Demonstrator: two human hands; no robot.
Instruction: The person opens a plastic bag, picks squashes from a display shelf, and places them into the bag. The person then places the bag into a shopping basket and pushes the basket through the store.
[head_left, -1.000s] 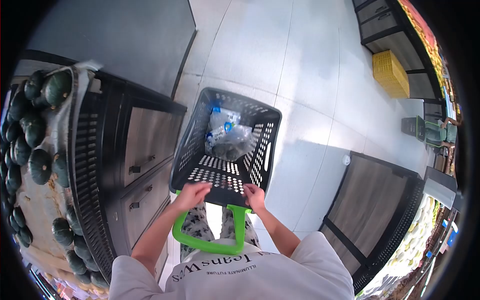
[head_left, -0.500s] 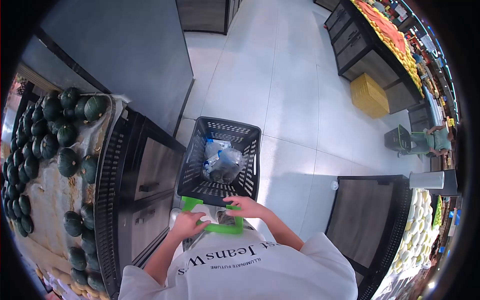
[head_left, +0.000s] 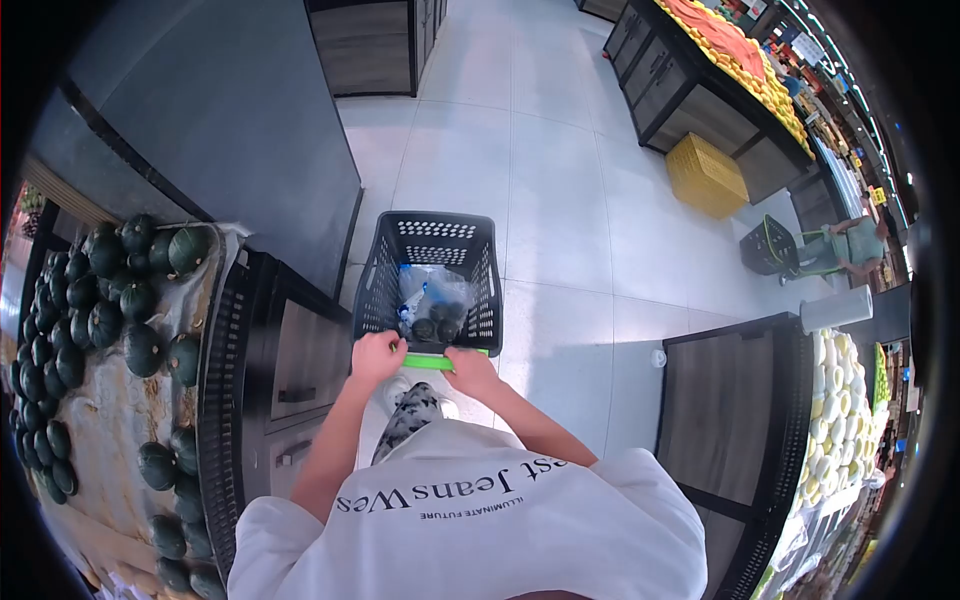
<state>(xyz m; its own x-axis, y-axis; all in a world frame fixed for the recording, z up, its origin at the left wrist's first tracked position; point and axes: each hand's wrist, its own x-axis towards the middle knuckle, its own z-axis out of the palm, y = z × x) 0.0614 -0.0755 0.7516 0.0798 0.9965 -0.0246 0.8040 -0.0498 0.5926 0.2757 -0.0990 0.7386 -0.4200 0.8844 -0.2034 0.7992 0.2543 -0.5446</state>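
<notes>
A black perforated shopping basket [head_left: 437,222] stands in front of me, close to the floor. Inside it lie clear plastic bags [head_left: 446,285] with dark round items at the near end; the items' kind cannot be made out. The basket's green handle [head_left: 428,362] crosses its near side. My left hand [head_left: 378,357] is closed around the handle's left end. Toward the right end, my right hand [head_left: 470,370] is closed on the same handle, its fingers partly hidden.
Dark green squashes [head_left: 142,350] lie on a display at left, beside a tall grey panel [head_left: 240,110]. A dark cabinet [head_left: 730,400] with pale produce stands at right. Farther off are a yellow crate [head_left: 706,176], a fruit stand [head_left: 690,90] and another person [head_left: 858,244] with a basket.
Both hands have closed on the green handle, which has moved forward, away from my body. The basket tilts differently, and the surroundings have shifted with my view.
</notes>
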